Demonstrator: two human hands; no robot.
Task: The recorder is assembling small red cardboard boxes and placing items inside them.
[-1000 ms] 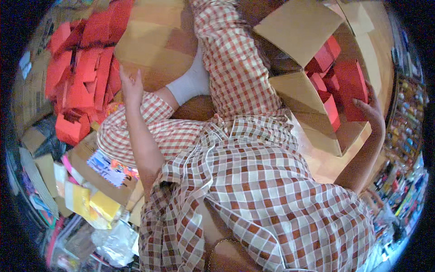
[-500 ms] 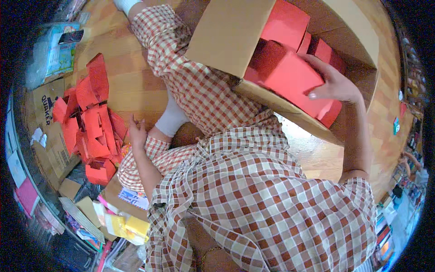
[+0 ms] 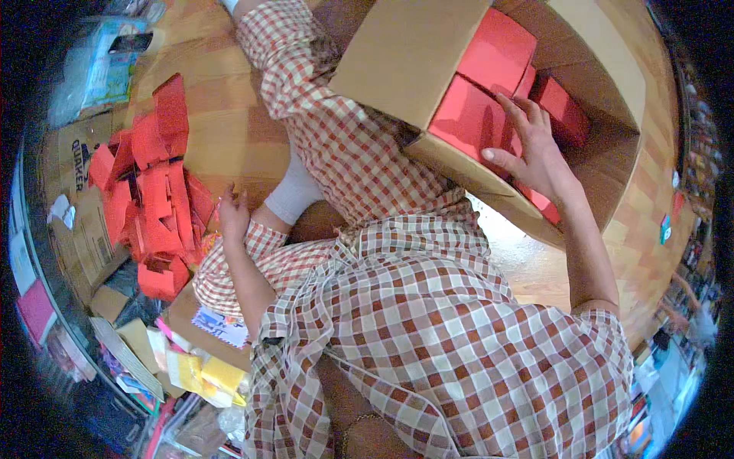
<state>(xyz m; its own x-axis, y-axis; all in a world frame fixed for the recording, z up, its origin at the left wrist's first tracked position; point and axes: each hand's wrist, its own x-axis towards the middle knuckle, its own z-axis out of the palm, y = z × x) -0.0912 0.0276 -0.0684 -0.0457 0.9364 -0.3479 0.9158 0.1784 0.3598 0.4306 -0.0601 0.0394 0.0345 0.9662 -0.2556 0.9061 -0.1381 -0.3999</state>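
Note:
I sit on a wooden floor in a checked shirt and trousers. My right hand [image 3: 531, 149] reaches into an open cardboard box [image 3: 417, 53] and rests with spread fingers on a red folded box [image 3: 466, 118] among several red boxes [image 3: 501, 50] packed inside. My left hand [image 3: 232, 214] hangs with loosely curled fingers above my bent knee, holding nothing, just right of a heap of flat red cartons [image 3: 157, 203] on the floor.
Flattened brown cardboard [image 3: 84, 222] lies at the far left. Yellow packets and papers [image 3: 202, 375] sit near my left hip. A plastic-wrapped pack [image 3: 107, 65] lies at the upper left. Shelves of goods line the right rim.
The view has swung left and the cardboard box has come closer. My right hand has moved from the box's outer edge onto the red boxes inside. My left hand has left the brown cardboard.

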